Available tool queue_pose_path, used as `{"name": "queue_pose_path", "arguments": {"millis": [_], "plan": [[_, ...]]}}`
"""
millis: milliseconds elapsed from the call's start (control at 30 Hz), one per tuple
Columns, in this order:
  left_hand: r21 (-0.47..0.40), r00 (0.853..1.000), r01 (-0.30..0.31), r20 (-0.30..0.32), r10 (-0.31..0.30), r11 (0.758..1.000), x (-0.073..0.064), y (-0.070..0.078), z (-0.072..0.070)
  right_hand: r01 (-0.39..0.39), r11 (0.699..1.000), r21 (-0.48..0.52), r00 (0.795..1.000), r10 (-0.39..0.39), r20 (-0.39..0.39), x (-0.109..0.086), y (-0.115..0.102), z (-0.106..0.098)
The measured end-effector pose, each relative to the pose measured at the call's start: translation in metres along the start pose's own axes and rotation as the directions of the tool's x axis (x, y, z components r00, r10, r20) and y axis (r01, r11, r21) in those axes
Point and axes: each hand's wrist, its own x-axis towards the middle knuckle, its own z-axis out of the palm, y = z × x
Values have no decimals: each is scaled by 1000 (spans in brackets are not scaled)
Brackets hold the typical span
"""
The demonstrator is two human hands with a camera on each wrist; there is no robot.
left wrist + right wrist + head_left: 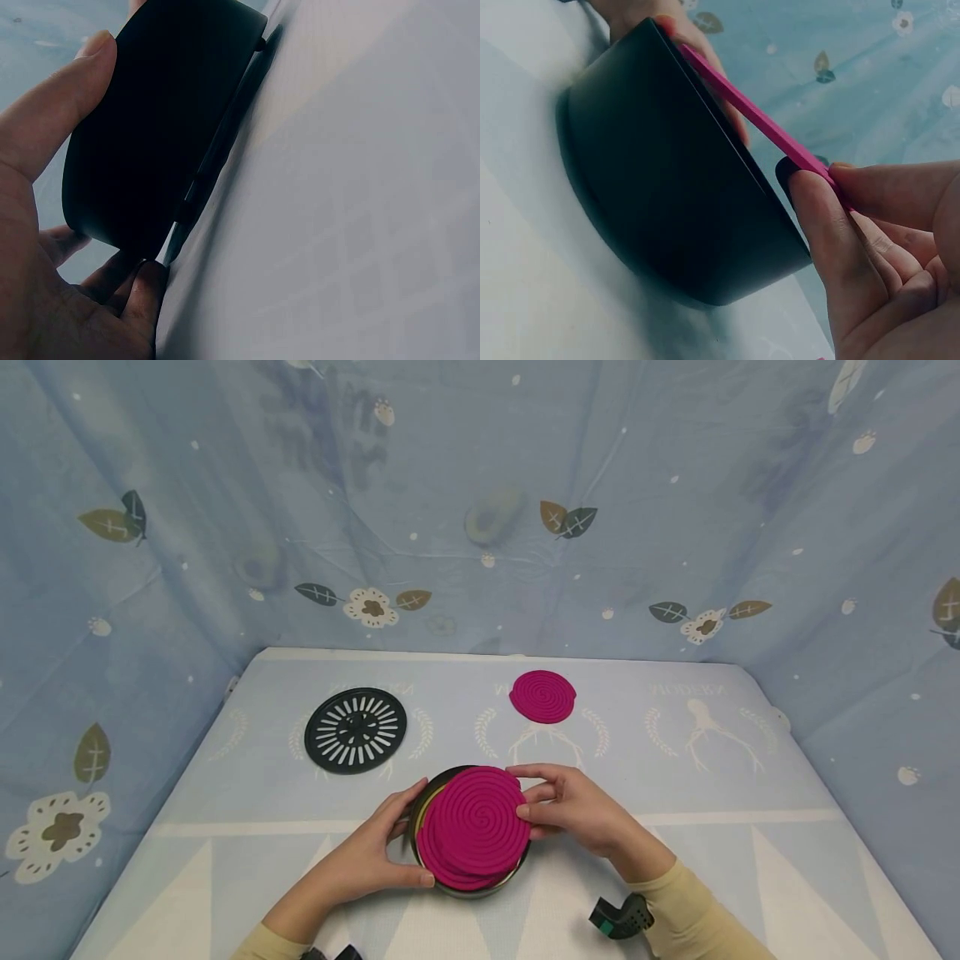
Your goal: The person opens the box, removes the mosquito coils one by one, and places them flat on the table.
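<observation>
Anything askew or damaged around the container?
Only the top pink coil looks askew: off-centre and tilted, its right edge raised above the dark container. The right hand is pinching that edge, which explains it. No spill or damage visible.

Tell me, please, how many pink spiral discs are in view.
At least 3: one disc on the table, a top disc pinched by the right hand over the dark container, and a lower disc beneath it, partly covered. More may be hidden underneath.
</observation>
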Motion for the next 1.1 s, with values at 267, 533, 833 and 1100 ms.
{"name": "queue_pose_path", "arguments": {"millis": [267,533,833,1100], "plan": [[4,1000,2,0,-2,1000,-1,1,0,16,1000,18,999,-16,-39,0,3,-10],[5,1000,-6,1,6,1000,-1,0,0,32,998,45,997,-29,-65,0,6,-19],[-2,1000,0,3,0,1000,-1,0,0,48,998,46,996,-44,-83,1,7,-28],[-3,1000,4,4,-4,1000,-1,1,0,65,996,59,992,-58,-114,0,8,-34]]}}
